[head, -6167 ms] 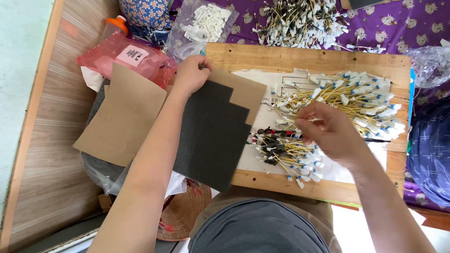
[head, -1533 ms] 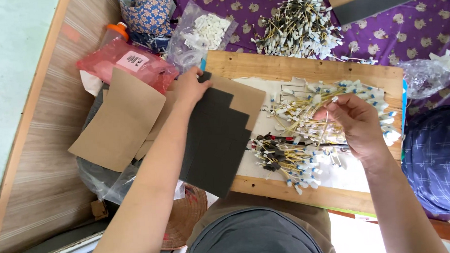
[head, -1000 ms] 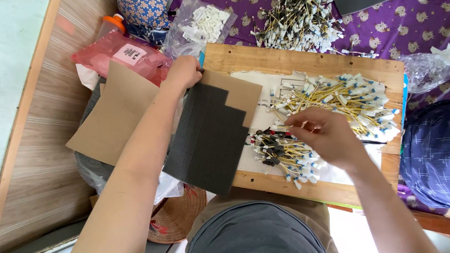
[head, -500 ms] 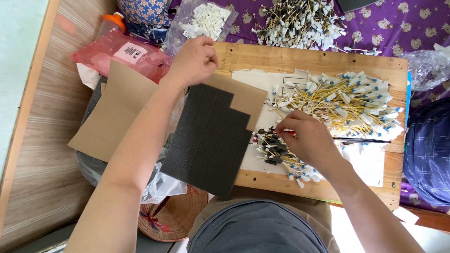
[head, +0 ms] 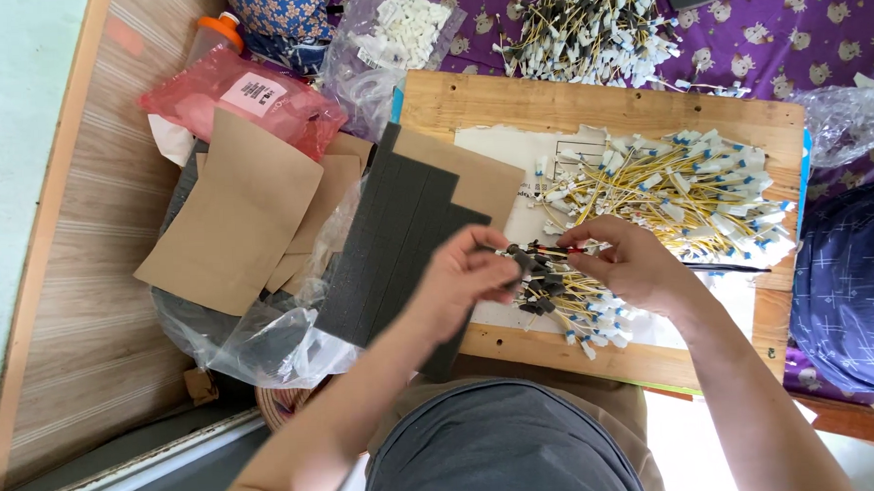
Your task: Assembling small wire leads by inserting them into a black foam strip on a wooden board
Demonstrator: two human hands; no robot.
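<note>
My left hand (head: pixel 465 275) and my right hand (head: pixel 634 262) meet over the middle of a wooden board (head: pixel 471 97). Between their fingertips they pinch a thin wire (head: pixel 544 250) with a dark end. Just below it lies a bundle of wires with black caps (head: pixel 555 292) on white paper. A large loose pile of yellow wires with white and blue connectors (head: pixel 682 189) spreads across the board's right half. A stack of dark grey foam sheets (head: pixel 393 237) leans on the board's left edge, beside my left hand.
Brown cardboard sheets (head: pixel 233 214) and clear plastic bags (head: pixel 266 343) lie left of the board. A pink bag (head: pixel 243 97), a bag of white parts (head: pixel 400 29) and another wire heap (head: pixel 584 23) sit at the back. Blue fabric (head: pixel 850 289) is on the right.
My left hand left the foam sheets' far corner and came to the middle of the board. It now meets my right hand on a wire.
</note>
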